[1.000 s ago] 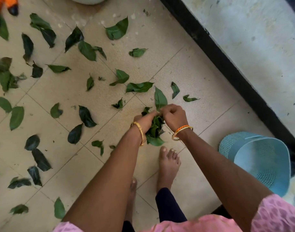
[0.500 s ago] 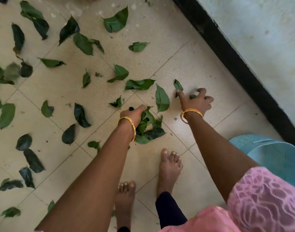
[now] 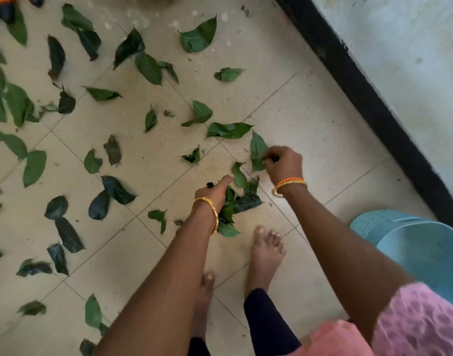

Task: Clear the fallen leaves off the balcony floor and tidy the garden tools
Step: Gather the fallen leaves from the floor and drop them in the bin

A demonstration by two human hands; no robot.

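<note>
Several green leaves lie scattered over the beige tiled floor [image 3: 310,119], thickest at the left. My left hand [image 3: 212,191] grips a bunch of gathered leaves [image 3: 235,204] low over the floor, just ahead of my feet. My right hand [image 3: 284,163] is to its right, fingers curled, pinching a long leaf [image 3: 257,150] at its lower edge. Small leaves from the right seem tucked in that hand, though I cannot tell for sure. A folded leaf [image 3: 229,130] lies just beyond it.
A light blue perforated plastic basket [image 3: 425,247] stands on the floor at my right. A black skirting strip [image 3: 361,91] and pale wall run diagonally along the right. An orange and black object [image 3: 2,6] shows at the top left corner. My bare feet [image 3: 266,250] stand below the bunch.
My right hand left the bunch, reached right to the small leaves near the wall, and has come back left to the long leaf. My left hand keeps holding the bunch.
</note>
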